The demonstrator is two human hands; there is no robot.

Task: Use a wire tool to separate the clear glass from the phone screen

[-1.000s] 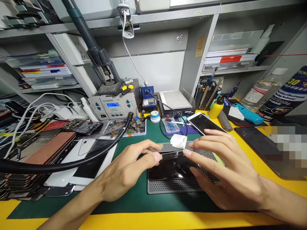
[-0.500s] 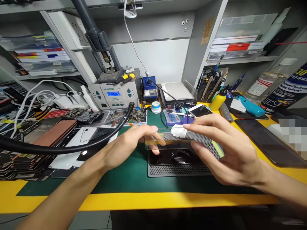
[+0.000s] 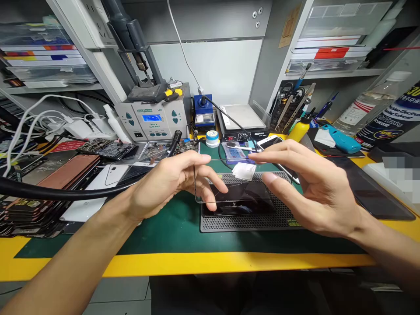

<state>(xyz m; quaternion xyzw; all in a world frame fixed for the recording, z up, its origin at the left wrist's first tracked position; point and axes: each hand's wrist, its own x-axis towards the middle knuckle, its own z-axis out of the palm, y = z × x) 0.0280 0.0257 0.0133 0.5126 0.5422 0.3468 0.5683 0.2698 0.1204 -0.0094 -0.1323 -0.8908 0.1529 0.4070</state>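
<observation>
A clear, thin glass panel with a dark rim is held tilted above a black phone. My left hand grips the panel's left end, thumb at the upper edge and fingers curled behind the glass. My right hand is at the other end, index fingertip on the top edge and thumb lower down; its exact contact is hard to see. The phone lies face up on a grey honeycomb-patterned mat. A crumpled white wipe rests at the mat's back edge.
Behind stand a soldering station, a hot plate and a small round jar. Stacked phone parts and a thick black hose lie left. A dark phone-like slab and bottles occupy the right.
The panel and both hands have lifted slightly away from the phone, and the glass has tipped to face me more, showing its outline. The whole view has shifted a little.
</observation>
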